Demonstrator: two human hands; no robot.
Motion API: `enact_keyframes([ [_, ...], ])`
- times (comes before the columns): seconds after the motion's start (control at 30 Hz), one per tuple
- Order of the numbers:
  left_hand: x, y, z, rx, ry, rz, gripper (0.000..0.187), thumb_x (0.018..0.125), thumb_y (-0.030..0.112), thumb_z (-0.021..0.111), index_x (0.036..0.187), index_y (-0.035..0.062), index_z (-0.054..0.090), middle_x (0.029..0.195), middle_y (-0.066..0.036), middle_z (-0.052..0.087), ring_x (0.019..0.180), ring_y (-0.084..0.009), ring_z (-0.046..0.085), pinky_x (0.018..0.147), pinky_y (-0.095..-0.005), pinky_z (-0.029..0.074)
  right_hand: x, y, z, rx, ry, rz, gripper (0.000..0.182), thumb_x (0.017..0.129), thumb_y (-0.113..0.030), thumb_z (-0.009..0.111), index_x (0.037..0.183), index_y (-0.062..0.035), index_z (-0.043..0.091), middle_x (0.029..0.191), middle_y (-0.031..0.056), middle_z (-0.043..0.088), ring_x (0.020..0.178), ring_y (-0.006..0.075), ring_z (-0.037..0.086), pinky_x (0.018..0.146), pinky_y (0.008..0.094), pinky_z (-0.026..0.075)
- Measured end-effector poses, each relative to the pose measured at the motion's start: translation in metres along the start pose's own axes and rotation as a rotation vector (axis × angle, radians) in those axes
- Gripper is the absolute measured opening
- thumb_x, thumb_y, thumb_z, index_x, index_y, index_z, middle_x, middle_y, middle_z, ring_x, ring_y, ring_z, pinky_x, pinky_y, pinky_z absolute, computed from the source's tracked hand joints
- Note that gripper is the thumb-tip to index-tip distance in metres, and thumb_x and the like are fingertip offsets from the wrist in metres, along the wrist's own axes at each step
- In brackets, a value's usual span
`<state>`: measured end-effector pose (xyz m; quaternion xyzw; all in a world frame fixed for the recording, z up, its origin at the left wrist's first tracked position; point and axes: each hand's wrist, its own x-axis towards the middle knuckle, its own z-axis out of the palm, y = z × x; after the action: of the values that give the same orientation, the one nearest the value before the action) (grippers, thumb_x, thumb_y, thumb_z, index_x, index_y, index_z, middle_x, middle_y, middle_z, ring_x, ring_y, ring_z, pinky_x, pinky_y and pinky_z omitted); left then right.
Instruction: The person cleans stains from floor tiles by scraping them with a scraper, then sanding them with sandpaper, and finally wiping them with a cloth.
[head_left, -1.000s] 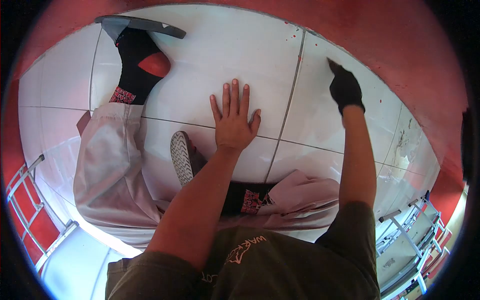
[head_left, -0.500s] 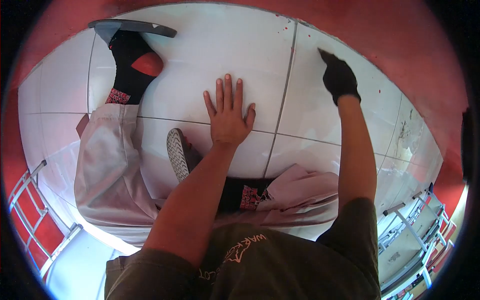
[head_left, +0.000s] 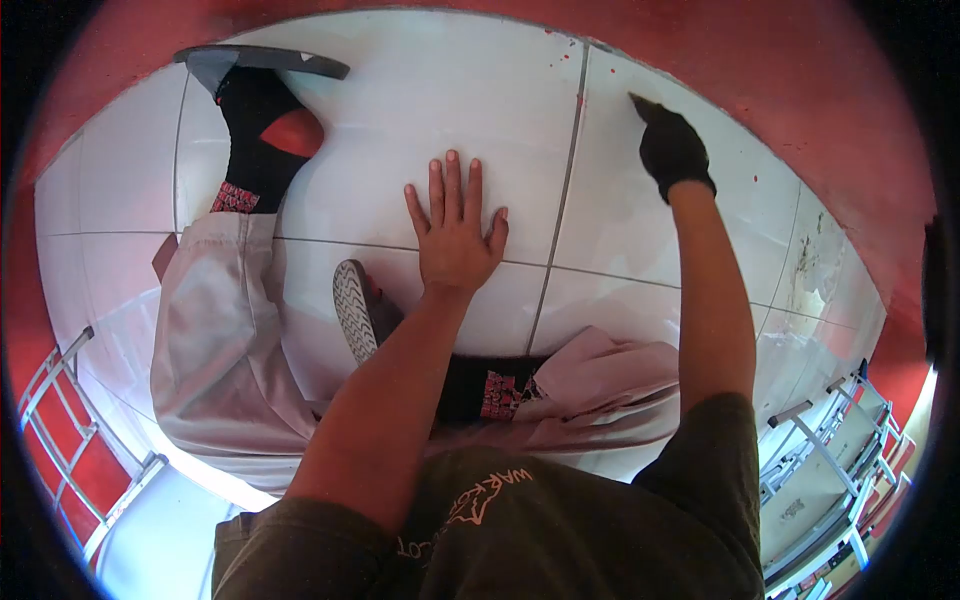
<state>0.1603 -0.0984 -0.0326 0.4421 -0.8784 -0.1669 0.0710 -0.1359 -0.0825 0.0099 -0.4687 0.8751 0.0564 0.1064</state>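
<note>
Bare and spread flat, my left hand (head_left: 458,235) rests on the white floor tiles (head_left: 500,90), touching nothing else. My right hand (head_left: 675,150), in a black glove, is closed around a small dark blade-like tool (head_left: 642,101). The tool's tip points up and to the left, close over the tile. Small red spots (head_left: 613,71) dot the tile near the red wall. Most of the tool is hidden in the glove.
My sandalled foot (head_left: 265,110) is at the upper left, and another sandal (head_left: 355,305) lies beside my left forearm. A metal frame (head_left: 90,430) stands at the lower left, stacked metal furniture (head_left: 830,470) at the lower right. A red wall (head_left: 780,70) borders the tiles.
My right hand and the tool have shifted slightly left and up. My left hand stays flat in the same place.
</note>
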Motion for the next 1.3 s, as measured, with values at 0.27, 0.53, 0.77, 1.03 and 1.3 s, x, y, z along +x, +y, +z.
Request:
enact_keyframes([
  [0.27, 0.002, 0.001, 0.001, 0.002, 0.024, 0.011, 0.062, 0.089, 0.037, 0.045, 0.141, 0.0098, 0.027, 0.149, -0.014, 0.017, 0.138, -0.0306, 0.013, 0.109, -0.0538, 0.003, 0.003, 0.0, 0.006, 0.03, 0.015, 0.052, 0.041, 0.091, -0.022, 0.031, 0.124, -0.0177, 0.053, 0.122, 0.0115, 0.055, 0.111, 0.0297, 0.054, 0.094, 0.0409, 0.042],
  [0.53, 0.004, 0.001, 0.0, 0.01, 0.019, 0.009, 0.061, 0.089, 0.038, 0.044, 0.141, 0.0097, 0.027, 0.149, -0.015, 0.018, 0.138, -0.031, 0.013, 0.109, -0.0541, 0.003, -0.012, -0.006, 0.007, 0.072, 0.068, 0.051, 0.041, 0.09, -0.022, 0.031, 0.121, -0.016, 0.057, 0.121, 0.0137, 0.056, 0.114, 0.0293, 0.052, 0.098, 0.0402, 0.038],
  [0.77, 0.002, 0.002, -0.001, 0.018, 0.001, 0.006, 0.062, 0.089, 0.038, 0.043, 0.142, 0.0102, 0.027, 0.149, -0.015, 0.017, 0.139, -0.0307, 0.012, 0.109, -0.0542, 0.003, -0.006, -0.021, -0.005, 0.095, 0.034, 0.058, 0.041, 0.09, -0.019, 0.03, 0.125, -0.0173, 0.053, 0.123, 0.0132, 0.054, 0.112, 0.0288, 0.054, 0.096, 0.0394, 0.041],
  [1.03, 0.001, 0.001, 0.001, 0.027, -0.007, 0.005, 0.062, 0.089, 0.038, 0.043, 0.142, 0.0102, 0.026, 0.149, -0.014, 0.016, 0.139, -0.0307, 0.012, 0.109, -0.0544, 0.003, 0.014, -0.038, -0.012, 0.065, -0.083, 0.137, 0.04, 0.091, -0.018, 0.03, 0.123, -0.0147, 0.053, 0.122, 0.0128, 0.055, 0.112, 0.0279, 0.053, 0.095, 0.0406, 0.042],
  [1.3, 0.0, 0.001, 0.0, 0.017, -0.005, 0.015, 0.062, 0.089, 0.038, 0.044, 0.141, 0.0093, 0.027, 0.149, -0.015, 0.018, 0.138, -0.0319, 0.013, 0.109, -0.0549, 0.004, 0.018, -0.032, -0.011, 0.066, -0.014, -0.028, 0.038, 0.094, -0.026, 0.031, 0.115, -0.0122, 0.059, 0.111, 0.015, 0.06, 0.101, 0.0319, 0.059, 0.088, 0.0419, 0.045],
])
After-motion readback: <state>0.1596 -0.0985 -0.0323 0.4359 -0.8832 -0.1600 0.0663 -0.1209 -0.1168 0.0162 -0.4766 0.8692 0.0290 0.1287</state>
